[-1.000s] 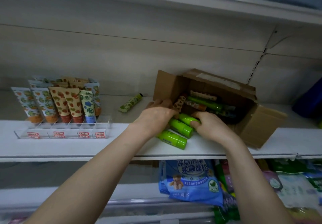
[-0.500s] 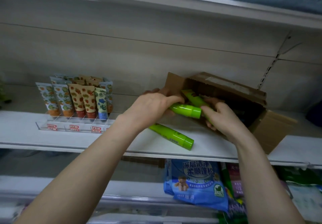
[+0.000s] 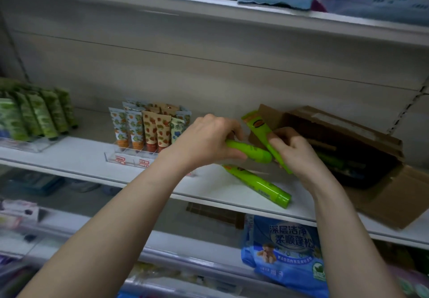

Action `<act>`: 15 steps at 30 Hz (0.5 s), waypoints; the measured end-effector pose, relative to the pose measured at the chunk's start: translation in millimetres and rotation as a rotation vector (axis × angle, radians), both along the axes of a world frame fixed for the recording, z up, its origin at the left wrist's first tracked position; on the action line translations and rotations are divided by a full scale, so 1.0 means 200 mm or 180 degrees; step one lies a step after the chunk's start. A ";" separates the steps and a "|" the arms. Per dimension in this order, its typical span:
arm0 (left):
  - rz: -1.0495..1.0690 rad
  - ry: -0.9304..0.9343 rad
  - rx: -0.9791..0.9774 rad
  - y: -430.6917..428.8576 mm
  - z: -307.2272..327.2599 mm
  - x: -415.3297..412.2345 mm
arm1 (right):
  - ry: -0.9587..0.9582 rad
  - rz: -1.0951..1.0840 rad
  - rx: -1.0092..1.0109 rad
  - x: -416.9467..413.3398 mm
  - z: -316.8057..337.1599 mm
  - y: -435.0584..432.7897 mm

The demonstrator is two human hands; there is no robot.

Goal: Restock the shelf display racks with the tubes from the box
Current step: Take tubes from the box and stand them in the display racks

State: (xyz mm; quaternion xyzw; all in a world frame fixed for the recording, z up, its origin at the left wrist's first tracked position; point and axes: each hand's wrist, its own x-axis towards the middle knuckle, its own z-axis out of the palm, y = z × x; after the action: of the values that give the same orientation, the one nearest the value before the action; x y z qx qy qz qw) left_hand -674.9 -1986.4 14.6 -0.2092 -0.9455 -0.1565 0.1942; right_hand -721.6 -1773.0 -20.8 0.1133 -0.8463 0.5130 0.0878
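As both forearms extend forward, the left hand [image 3: 209,140] curls round a level green tube [image 3: 251,152], the right hand [image 3: 296,152] round a tilted green tube [image 3: 258,127]; a third green tube [image 3: 257,184] lies on the shelf [image 3: 81,159].

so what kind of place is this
Most likely a shop aisle, perhaps a drugstore or supermarket. It has tiered white shelves, a clear display rack with red price labels holding patterned tubes, and packaged goods such as a blue bag on the level below.

Bright green tubes [image 3: 256,182]; brown box [image 3: 348,140]; fruit-patterned rack tubes [image 3: 148,128].
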 end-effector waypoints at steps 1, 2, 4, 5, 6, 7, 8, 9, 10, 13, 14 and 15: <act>-0.0009 0.0073 -0.0063 -0.02 0.01 0.00 | -0.0005 -0.0005 0.0144 0.00 0.00 -0.02; -0.0044 0.0140 -0.0120 -0.03 0.00 0.00 | -0.0042 0.0024 0.0278 0.00 0.00 -0.03; -0.0151 0.0285 -0.0201 -0.07 0.00 -0.01 | -0.0144 0.0193 0.0400 0.02 0.02 -0.05; -0.0198 0.0366 -0.0270 -0.08 -0.01 -0.02 | -0.0193 0.0302 0.0390 0.03 0.04 -0.06; -0.0222 0.0451 -0.0377 -0.09 -0.02 -0.03 | -0.0214 0.0394 0.0384 0.05 0.05 -0.07; -0.0244 0.0560 -0.0500 -0.09 -0.03 -0.04 | -0.0227 0.0455 0.0372 0.05 0.06 -0.08; -0.0260 0.0700 -0.0614 -0.09 -0.05 -0.04 | -0.0240 0.0512 0.0341 0.07 0.08 -0.09; -0.0260 0.0876 -0.0716 -0.09 -0.06 -0.05 | -0.0276 0.0544 0.0314 0.08 0.08 -0.09; -0.0225 0.1047 -0.0816 -0.09 -0.07 -0.07 | -0.0305 0.0590 0.0299 0.09 0.08 -0.09; -0.0118 0.1471 -0.0861 -0.09 -0.07 -0.11 | -0.0412 0.0628 0.0399 0.11 0.07 -0.09; -0.0134 0.1492 -0.0807 -0.08 -0.06 -0.11 | -0.0424 0.0632 0.0391 0.12 0.07 -0.08; -0.0146 0.1463 -0.0733 -0.08 -0.06 -0.11 | -0.0428 0.0618 0.0320 0.13 0.06 -0.08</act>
State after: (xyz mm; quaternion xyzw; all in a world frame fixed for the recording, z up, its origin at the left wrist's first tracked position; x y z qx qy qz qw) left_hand -697.5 -2002.1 2.3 -0.2814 -0.8832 -0.0004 0.3753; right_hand -696.0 -1788.7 -8.0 0.1643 -0.8600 0.4825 -0.0250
